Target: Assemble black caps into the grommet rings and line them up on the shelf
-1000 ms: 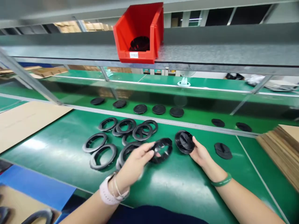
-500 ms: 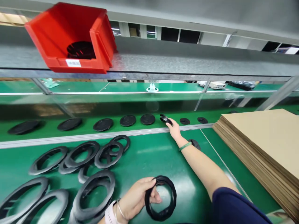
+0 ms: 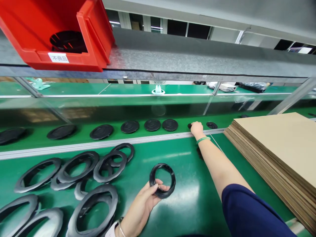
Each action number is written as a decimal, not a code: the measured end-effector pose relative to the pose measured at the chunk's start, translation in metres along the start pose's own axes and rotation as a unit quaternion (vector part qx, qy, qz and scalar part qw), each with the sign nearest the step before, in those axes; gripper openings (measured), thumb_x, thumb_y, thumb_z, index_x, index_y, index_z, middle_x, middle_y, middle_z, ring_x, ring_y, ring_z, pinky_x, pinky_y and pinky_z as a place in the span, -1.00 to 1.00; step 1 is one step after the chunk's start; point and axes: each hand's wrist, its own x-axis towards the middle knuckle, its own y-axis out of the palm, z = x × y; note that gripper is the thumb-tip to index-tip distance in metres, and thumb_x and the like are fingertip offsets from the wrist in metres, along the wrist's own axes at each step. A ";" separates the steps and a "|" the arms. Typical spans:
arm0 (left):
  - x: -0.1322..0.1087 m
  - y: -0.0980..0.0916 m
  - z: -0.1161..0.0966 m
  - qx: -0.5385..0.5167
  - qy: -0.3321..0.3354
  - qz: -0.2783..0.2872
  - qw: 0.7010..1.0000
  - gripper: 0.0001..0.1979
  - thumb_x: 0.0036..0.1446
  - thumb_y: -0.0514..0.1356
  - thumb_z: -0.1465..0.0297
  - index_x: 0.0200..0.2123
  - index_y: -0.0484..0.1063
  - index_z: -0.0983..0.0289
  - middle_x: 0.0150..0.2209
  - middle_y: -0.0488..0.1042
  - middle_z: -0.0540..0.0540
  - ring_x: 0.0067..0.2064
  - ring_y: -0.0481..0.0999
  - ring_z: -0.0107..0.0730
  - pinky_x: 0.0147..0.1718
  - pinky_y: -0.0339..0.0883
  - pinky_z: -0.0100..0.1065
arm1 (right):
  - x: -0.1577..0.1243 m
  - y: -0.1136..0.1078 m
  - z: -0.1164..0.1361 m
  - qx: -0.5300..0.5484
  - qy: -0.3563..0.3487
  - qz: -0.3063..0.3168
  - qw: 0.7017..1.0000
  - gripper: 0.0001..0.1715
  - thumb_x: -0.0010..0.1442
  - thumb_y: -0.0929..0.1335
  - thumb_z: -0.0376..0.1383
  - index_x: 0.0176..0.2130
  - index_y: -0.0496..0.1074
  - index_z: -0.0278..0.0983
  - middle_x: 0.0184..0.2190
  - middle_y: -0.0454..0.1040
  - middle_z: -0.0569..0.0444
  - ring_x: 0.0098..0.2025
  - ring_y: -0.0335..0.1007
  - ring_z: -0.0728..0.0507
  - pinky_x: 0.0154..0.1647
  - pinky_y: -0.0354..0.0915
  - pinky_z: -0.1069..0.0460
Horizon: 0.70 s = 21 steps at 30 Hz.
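My left hand (image 3: 142, 205) holds a black plastic ring (image 3: 162, 180) by its near edge, just above the green table (image 3: 187, 184). My right hand (image 3: 197, 129) is stretched out to the far strip, resting on a black round cap (image 3: 190, 125) there, which it mostly hides. Whether the fingers grip that cap I cannot make out. A row of black round caps (image 3: 152, 124) lies along that far strip to the left of the hand. Several larger grey-black rings (image 3: 78, 166) lie in a heap at my left.
A stack of cardboard sheets (image 3: 278, 144) fills the right side. A red bin (image 3: 61, 36) with black parts sits on the grey shelf (image 3: 197, 59) overhead. A metal rail (image 3: 118, 142) divides the near table from the far strip. Another cap (image 3: 211, 125) lies right of my hand.
My right hand carried a black cap out to the far strip and set it in the row, then shifted right. The left hand kept the ring; the view swung right.
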 end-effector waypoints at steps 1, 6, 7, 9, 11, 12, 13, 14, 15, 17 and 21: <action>0.000 0.000 -0.001 0.004 0.000 -0.002 1.000 -0.69 0.21 0.22 0.18 -0.16 0.51 0.32 -0.15 0.59 0.22 0.03 0.53 -0.08 0.17 0.30 -0.07 | 0.005 -0.004 -0.009 -0.002 0.008 0.011 1.000 -0.79 0.19 0.36 -0.46 -0.18 0.58 -0.43 -0.09 0.51 -0.28 0.10 0.33 -0.30 0.16 0.19 -0.18; 0.003 -0.002 -0.004 0.113 0.002 0.011 0.993 -0.64 0.17 0.27 0.14 -0.15 0.51 0.33 -0.20 0.59 0.19 -0.10 0.56 -0.19 0.00 0.40 -0.19 | 0.012 -0.013 -0.029 0.036 -0.014 0.037 0.999 -0.92 0.12 0.45 -0.40 -0.31 0.60 -0.35 -0.20 0.58 -0.04 -0.10 0.44 -0.18 0.06 0.26 -0.07; 0.004 -0.003 -0.004 0.132 0.007 0.015 0.991 -0.63 0.13 0.31 0.16 -0.13 0.49 0.31 -0.22 0.59 0.17 -0.13 0.56 -0.22 -0.05 0.41 -0.23 | 0.011 -0.015 -0.028 0.049 -0.023 0.035 0.998 -0.94 0.09 0.45 -0.42 -0.36 0.61 -0.35 -0.22 0.58 -0.05 -0.11 0.44 -0.19 0.04 0.26 -0.05; 0.007 -0.006 -0.003 0.157 0.024 0.020 0.987 -0.61 0.04 0.38 0.19 -0.13 0.44 0.28 -0.24 0.59 0.14 -0.17 0.57 -0.25 -0.11 0.41 -0.27 | 0.007 -0.020 -0.021 0.077 -0.040 0.023 0.996 -0.93 0.06 0.45 -0.44 -0.40 0.61 -0.36 -0.25 0.59 -0.08 -0.13 0.45 -0.21 0.03 0.26 -0.04; 0.009 -0.008 -0.003 0.177 0.046 0.014 0.983 -0.61 -0.03 0.43 0.25 -0.19 0.42 0.27 -0.23 0.58 0.13 -0.15 0.57 -0.25 -0.12 0.40 -0.29 | -0.002 -0.024 -0.008 0.110 -0.057 0.006 0.992 -0.91 0.09 0.44 -0.41 -0.38 0.62 -0.37 -0.25 0.59 -0.10 -0.13 0.46 -0.23 0.02 0.27 -0.06; 0.010 -0.009 -0.003 0.190 0.056 0.003 0.980 -0.62 -0.07 0.44 0.30 -0.22 0.41 0.27 -0.23 0.58 0.13 -0.15 0.57 -0.25 -0.11 0.40 -0.28 | -0.009 -0.026 0.001 0.128 -0.067 0.000 0.989 -0.89 0.10 0.43 -0.38 -0.36 0.62 -0.36 -0.25 0.58 -0.10 -0.14 0.46 -0.23 0.01 0.28 -0.06; 0.010 -0.010 -0.003 0.207 0.064 -0.013 0.976 -0.64 -0.09 0.44 0.34 -0.24 0.41 0.27 -0.22 0.58 0.13 -0.15 0.57 -0.25 -0.11 0.40 -0.28 | -0.019 -0.027 0.009 0.148 -0.076 -0.004 0.986 -0.86 0.12 0.43 -0.35 -0.32 0.62 -0.36 -0.24 0.58 -0.10 -0.14 0.47 -0.22 -0.01 0.29 -0.06; 0.010 -0.011 -0.003 0.228 0.070 -0.032 0.971 -0.65 -0.11 0.43 0.39 -0.26 0.41 0.28 -0.23 0.58 0.12 -0.16 0.57 -0.25 -0.11 0.40 -0.27 | -0.033 -0.027 0.019 0.166 -0.084 -0.002 0.982 -0.84 0.14 0.42 -0.32 -0.29 0.62 -0.35 -0.24 0.58 -0.08 -0.16 0.47 -0.21 -0.03 0.31 -0.06; 0.010 -0.012 -0.003 0.252 0.078 -0.051 0.963 -0.67 -0.14 0.42 0.42 -0.28 0.41 0.28 -0.24 0.58 0.11 -0.18 0.57 -0.25 -0.12 0.41 -0.26 | -0.050 -0.028 0.028 0.183 -0.091 0.002 0.979 -0.82 0.15 0.43 -0.29 -0.27 0.62 -0.33 -0.24 0.58 -0.06 -0.17 0.47 -0.20 -0.06 0.32 -0.05; 0.011 -0.014 -0.003 0.301 0.100 -0.080 0.945 -0.72 -0.15 0.40 0.46 -0.33 0.42 0.29 -0.26 0.58 0.11 -0.20 0.57 -0.24 -0.12 0.40 -0.24 | -0.094 -0.029 0.046 0.217 -0.117 0.020 0.969 -0.83 0.15 0.44 -0.25 -0.25 0.62 -0.28 -0.27 0.57 0.00 -0.21 0.47 -0.17 -0.11 0.35 -0.04; 0.012 -0.019 -0.001 0.372 0.109 -0.101 0.916 -0.77 -0.13 0.39 0.42 -0.36 0.45 0.30 -0.26 0.60 0.13 -0.22 0.57 -0.21 -0.13 0.41 -0.19 | -0.193 -0.040 0.076 0.288 -0.263 0.069 0.918 -0.89 0.21 0.45 -0.25 -0.29 0.63 -0.22 -0.41 0.51 0.06 -0.34 0.41 -0.12 -0.26 0.34 -0.02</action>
